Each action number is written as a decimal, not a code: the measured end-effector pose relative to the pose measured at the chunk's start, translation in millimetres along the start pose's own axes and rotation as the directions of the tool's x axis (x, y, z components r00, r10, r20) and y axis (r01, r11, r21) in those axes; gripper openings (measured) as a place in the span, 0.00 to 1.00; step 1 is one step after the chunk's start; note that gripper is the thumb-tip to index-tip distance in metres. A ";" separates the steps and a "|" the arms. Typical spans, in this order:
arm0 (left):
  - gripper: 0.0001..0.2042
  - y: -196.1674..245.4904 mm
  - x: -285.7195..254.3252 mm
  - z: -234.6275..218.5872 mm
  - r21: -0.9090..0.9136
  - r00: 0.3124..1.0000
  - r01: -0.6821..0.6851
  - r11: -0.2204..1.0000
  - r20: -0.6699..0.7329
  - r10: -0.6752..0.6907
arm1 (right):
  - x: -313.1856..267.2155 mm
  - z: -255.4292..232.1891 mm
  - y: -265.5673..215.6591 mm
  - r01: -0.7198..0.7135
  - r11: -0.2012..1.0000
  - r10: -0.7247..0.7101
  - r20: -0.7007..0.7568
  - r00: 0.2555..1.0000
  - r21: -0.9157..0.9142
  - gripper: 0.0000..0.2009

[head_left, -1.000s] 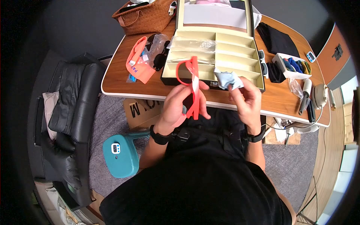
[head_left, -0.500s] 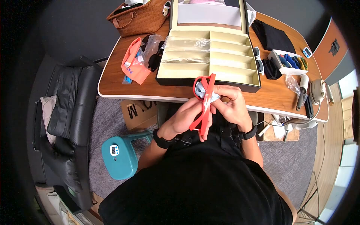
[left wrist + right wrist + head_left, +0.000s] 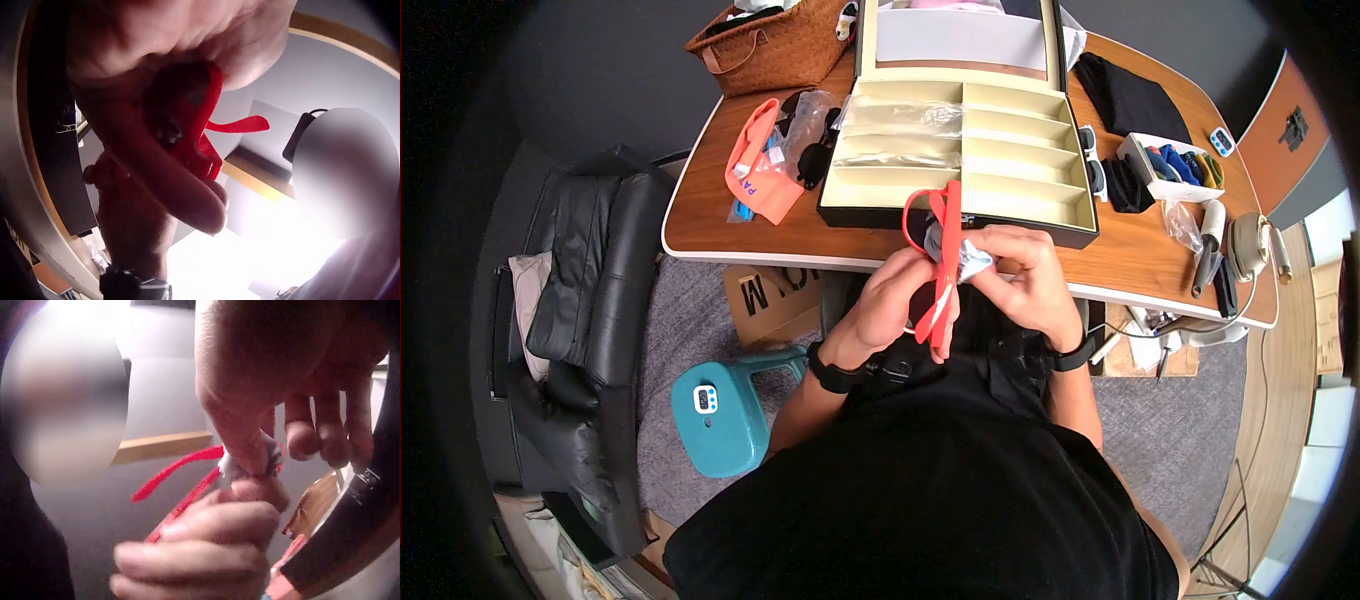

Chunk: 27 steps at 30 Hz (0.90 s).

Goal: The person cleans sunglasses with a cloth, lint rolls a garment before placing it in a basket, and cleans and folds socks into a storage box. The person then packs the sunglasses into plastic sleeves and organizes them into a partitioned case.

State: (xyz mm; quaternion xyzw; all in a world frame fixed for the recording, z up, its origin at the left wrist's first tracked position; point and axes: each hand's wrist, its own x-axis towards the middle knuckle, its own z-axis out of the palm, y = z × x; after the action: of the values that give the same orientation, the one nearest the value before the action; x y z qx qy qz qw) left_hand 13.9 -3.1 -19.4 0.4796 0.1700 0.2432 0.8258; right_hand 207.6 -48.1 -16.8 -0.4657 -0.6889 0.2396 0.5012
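Observation:
Red-framed glasses (image 3: pixel 945 265) are held upright by my left hand (image 3: pixel 887 305) in front of the box's near edge; red arms also show in the left wrist view (image 3: pixel 240 125). Its fingers curl round the frame. My right hand (image 3: pixel 1028 285) pinches a crumpled light grey-blue cloth (image 3: pixel 972 260) between thumb and fingers, pressed against the glasses. In the right wrist view the cloth (image 3: pixel 231 470) lies between the right thumb and fingers, close to the left hand (image 3: pixel 212 550). Part of the cloth is hidden behind the red frame.
An open compartment box (image 3: pixel 1025 208) with plastic sleeves stands on the wooden table (image 3: pixel 700 215). To its left are an orange pouch (image 3: pixel 772 195), dark sunglasses (image 3: pixel 812 165) and a woven basket (image 3: pixel 785 55). On the right are white-framed glasses (image 3: pixel 1097 175), a white box (image 3: pixel 1175 188) and a lint roller (image 3: pixel 1210 230).
Over the last second my right hand has brought the cloth leftward onto the glasses. Since half a second ago the glasses have tilted more upright and shifted slightly left.

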 end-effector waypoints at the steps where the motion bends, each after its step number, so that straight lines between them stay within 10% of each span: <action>1: 0.13 0.6 0.4 -0.3 0.008 1.000 -0.002 1.000 0.013 0.002 | -0.8 -1.5 1.7 0.038 0.995 -0.038 0.007 0.999 0.097 0.11; 5: 0.13 7.2 1.8 5.4 0.206 0.998 -0.062 0.977 0.021 0.059 | -6.4 -8.9 5.6 -0.258 0.885 0.326 -0.120 0.938 0.388 0.07; 14: 0.22 0.2 3.8 9.0 0.325 0.998 -0.009 0.946 -0.063 0.031 | -1.6 2.1 -3.7 -0.294 0.631 0.283 0.141 0.949 0.718 0.12; 19: 0.25 11.2 -5.0 11.1 0.720 0.973 0.065 0.691 -0.200 0.117 | -2.4 6.2 -0.8 -0.264 0.689 0.266 0.103 0.959 0.675 0.12; 27: 0.23 0.1 -1.5 7.0 0.699 0.922 -0.107 0.707 -0.196 0.334 | -0.4 9.8 -15.6 -0.272 0.698 0.278 0.100 0.955 0.662 0.10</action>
State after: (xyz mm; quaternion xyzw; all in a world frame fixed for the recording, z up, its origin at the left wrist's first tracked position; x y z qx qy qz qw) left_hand 16.2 -8.9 -15.8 0.7194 0.3137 0.3344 0.5218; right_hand 192.4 -54.2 -8.4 -0.3531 -0.4776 0.5409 0.5955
